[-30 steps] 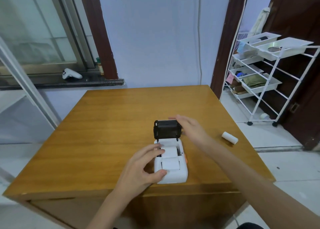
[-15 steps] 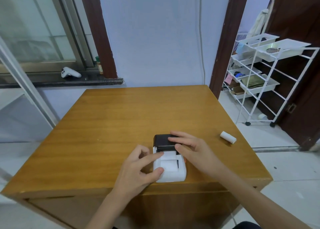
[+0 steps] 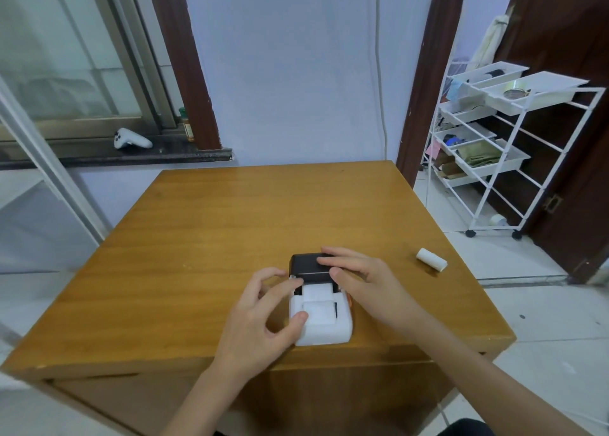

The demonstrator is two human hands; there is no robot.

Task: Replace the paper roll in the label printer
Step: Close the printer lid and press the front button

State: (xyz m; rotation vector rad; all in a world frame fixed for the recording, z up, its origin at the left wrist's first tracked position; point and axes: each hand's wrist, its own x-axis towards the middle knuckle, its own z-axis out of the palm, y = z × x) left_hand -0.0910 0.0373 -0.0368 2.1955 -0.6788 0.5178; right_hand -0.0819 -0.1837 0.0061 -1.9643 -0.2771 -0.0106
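Note:
A white label printer (image 3: 324, 331) sits near the front edge of the wooden table (image 3: 230, 224). Its black lid (image 3: 304, 265) is hinged at the far end and tilted low over the body. A white paper roll (image 3: 318, 310) lies in the open compartment, with a strip of paper running up toward the lid. My left hand (image 3: 260, 320) grips the printer's left side with thumb and forefinger. My right hand (image 3: 365, 284) has its fingers on top of the lid and its thumb at the lid's near edge. Another white paper roll (image 3: 431, 260) lies on the table to the right.
A white wire trolley (image 3: 494, 152) with trays stands on the floor to the right, beside a dark door. A white game controller (image 3: 131, 139) rests on the window ledge at the back left. The table's front edge is just below the printer.
The lid stood upright a second ago; my right hand has brought it down low over the printer. My left hand has stayed on the printer's left side.

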